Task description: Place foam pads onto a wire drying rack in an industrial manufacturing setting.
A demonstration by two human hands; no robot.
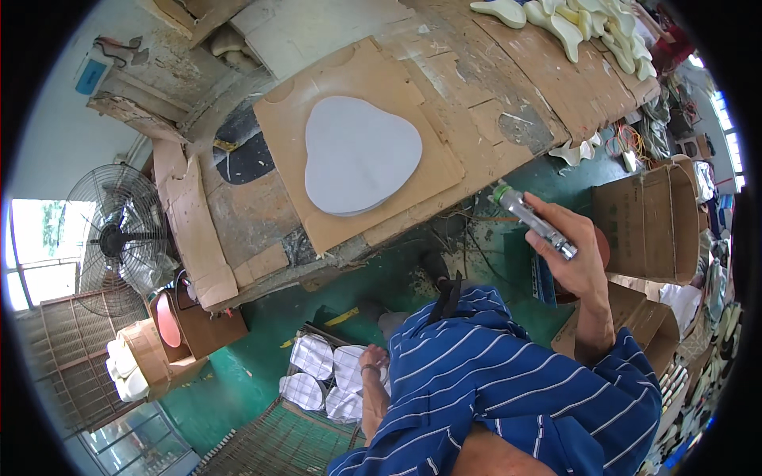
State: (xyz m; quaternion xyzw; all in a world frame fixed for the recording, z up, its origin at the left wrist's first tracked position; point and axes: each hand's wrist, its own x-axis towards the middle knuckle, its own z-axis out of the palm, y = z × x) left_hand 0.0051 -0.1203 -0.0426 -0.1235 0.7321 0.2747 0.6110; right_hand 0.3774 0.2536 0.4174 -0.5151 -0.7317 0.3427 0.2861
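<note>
My right hand point(573, 252) is closed around a silver cylindrical tool with a green end point(533, 220), held in the air off the bench's front edge. On the bench, a flat white three-lobed rounded piece point(361, 155) lies on a sheet of brown cardboard point(290, 103). Down by my left thigh, my left hand point(371, 359) is against several white rounded pieces with a grid pattern point(313, 357) that lie on a low rack. Its fingers are foreshortened, and I cannot make out whether they grip one.
The worn bench point(230, 230) is partly covered in cardboard, with cream curved shapes point(556, 28) heaped at its far right. A wire-caged fan point(115, 238) stands left. Cardboard boxes point(647, 222) stand on the right, and another box point(159, 357) holding pale pieces is lower left.
</note>
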